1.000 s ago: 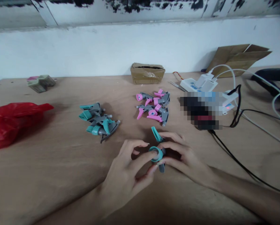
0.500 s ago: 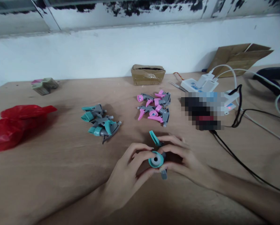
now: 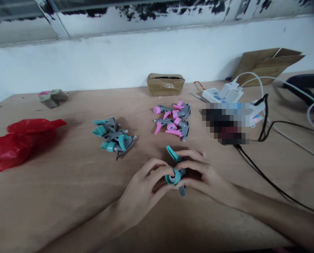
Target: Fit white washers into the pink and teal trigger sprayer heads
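Note:
Near the table's front, both hands hold one grey and teal trigger spray head (image 3: pixel 182 172). My left hand (image 3: pixel 148 186) is closed on its teal collar, with a finger at the collar's open mouth. My right hand (image 3: pixel 202 174) grips the grey body from the other side and covers much of it. The teal trigger sticks up beyond my right fingers. A pile of teal and grey spray heads (image 3: pixel 113 137) lies to the left. Pink and grey spray heads (image 3: pixel 174 121) are grouped straight ahead.
A red plastic bag (image 3: pixel 22 140) lies at the left, with a greenish block (image 3: pixel 53 98) behind it. Against the wall stand a small cardboard box (image 3: pixel 166 86) and a larger carton (image 3: pixel 264 66). A white power strip (image 3: pixel 214 95) and cables (image 3: pixel 262 182) occupy the right side.
The spray head's collar has tilted, so its mouth faces more to the left and less of the inside shows. My left finger reaches further over the mouth. Both hands keep their hold.

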`<action>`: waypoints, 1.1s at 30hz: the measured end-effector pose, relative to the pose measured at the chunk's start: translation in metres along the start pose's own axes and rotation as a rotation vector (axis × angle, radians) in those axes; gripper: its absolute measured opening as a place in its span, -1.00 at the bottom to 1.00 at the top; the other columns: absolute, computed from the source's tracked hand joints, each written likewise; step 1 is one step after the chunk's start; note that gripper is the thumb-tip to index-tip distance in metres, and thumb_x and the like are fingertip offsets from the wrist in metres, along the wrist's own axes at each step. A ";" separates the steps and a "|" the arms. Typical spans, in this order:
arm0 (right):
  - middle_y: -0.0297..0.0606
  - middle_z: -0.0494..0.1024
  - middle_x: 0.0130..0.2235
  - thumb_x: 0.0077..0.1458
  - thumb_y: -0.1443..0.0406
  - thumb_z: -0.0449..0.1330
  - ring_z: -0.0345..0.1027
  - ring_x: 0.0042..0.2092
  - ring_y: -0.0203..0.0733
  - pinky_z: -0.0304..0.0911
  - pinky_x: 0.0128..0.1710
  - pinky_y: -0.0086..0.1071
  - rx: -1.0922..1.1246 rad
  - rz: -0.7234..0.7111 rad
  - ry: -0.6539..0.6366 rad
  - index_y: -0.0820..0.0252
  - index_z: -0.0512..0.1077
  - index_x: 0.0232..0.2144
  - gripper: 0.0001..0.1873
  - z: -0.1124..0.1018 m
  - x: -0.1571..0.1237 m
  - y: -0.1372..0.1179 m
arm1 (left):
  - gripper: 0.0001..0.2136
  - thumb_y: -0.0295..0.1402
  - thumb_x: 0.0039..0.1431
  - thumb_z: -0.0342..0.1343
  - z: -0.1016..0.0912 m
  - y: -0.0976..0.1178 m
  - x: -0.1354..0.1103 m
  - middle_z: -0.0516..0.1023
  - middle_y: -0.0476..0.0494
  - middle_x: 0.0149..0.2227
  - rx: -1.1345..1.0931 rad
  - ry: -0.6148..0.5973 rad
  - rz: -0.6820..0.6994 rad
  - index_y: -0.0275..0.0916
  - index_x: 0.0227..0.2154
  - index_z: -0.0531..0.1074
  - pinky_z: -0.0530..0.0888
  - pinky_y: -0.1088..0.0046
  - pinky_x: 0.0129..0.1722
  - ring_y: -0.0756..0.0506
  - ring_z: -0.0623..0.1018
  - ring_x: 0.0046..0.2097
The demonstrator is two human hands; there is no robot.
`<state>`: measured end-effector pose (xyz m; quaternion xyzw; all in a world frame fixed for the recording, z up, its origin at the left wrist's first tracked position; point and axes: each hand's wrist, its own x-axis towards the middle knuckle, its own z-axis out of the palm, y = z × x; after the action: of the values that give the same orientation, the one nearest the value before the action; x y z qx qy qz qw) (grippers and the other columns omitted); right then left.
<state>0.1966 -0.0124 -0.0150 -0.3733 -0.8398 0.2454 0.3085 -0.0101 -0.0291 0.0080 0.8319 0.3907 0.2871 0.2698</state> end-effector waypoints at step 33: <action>-0.19 0.34 0.05 0.12 0.23 0.14 0.20 0.04 -0.09 0.10 -0.09 -0.16 -0.190 -0.206 0.118 0.06 0.40 -0.17 -0.80 0.001 -0.005 -0.004 | -0.79 -0.47 0.01 0.15 0.004 -0.005 0.012 0.44 -0.07 -0.32 -1.052 -0.184 -0.544 -0.31 -0.24 0.39 0.51 0.47 -0.41 0.00 0.47 -0.34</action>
<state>0.1962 -0.0188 -0.0143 -0.3263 -0.8736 0.1094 0.3441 -0.0037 -0.0178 0.0054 0.4782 0.3700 0.2895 0.7420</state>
